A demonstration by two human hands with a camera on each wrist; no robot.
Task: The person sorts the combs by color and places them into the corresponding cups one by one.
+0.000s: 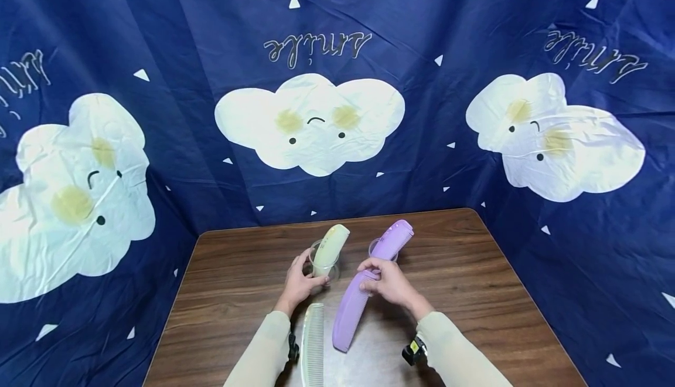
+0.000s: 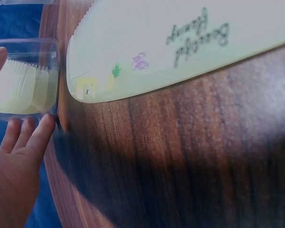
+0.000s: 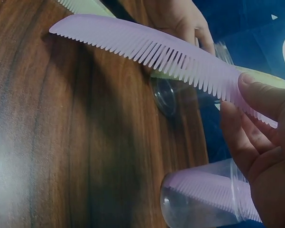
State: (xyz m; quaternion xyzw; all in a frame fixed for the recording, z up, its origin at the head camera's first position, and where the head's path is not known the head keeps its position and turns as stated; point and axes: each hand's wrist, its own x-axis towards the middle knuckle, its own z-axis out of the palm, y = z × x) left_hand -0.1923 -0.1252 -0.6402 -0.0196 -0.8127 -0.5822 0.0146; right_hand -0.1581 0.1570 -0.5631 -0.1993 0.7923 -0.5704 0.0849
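My left hand [image 1: 299,284] holds a clear plastic cup [image 2: 50,50], thumb on one side and fingers on the other. Inside that cup a pale green comb [image 1: 330,247] leans, its upper end above the rim. My right hand [image 1: 391,284] pinches one end of a purple comb [image 1: 348,319], which slants down toward the near side, teeth facing right in the head view. Behind the right hand, a second clear cup [image 3: 178,209] contains another purple comb [image 1: 392,240]. Between my forearms, another pale green comb [image 1: 310,346] lies on the table, with printed lettering showing in the left wrist view.
The brown wood-grain table [image 1: 227,293] has its far edge just beyond the two cups. A dark blue curtain [image 1: 316,193] with white clouds and triangles hangs behind and at both sides. Each wrist carries a small dark camera.
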